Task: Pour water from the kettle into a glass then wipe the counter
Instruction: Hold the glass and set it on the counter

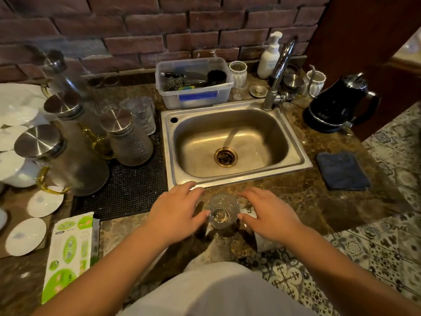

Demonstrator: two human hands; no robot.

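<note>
A clear glass (222, 210) stands upright on the brown marble counter (296, 197) just in front of the sink. My left hand (176, 210) is beside it on the left and my right hand (267, 214) on the right, both with fingers spread; the thumbs are at the glass's sides, and I cannot tell whether they touch it. A black electric kettle (339, 103) sits on its base at the counter's far right. Right of the sink, a folded dark blue cloth (342, 171) lies flat.
A steel sink (293, 156) with a tap (279, 71) fills the middle. Glass carafes (129, 137) with metal lids stand on a black mat (127, 192) at left, beside white saucers (26, 236) and a wipes pack (70, 249). A plastic tub (196, 96) and soap bottle (270, 57) line the brick wall.
</note>
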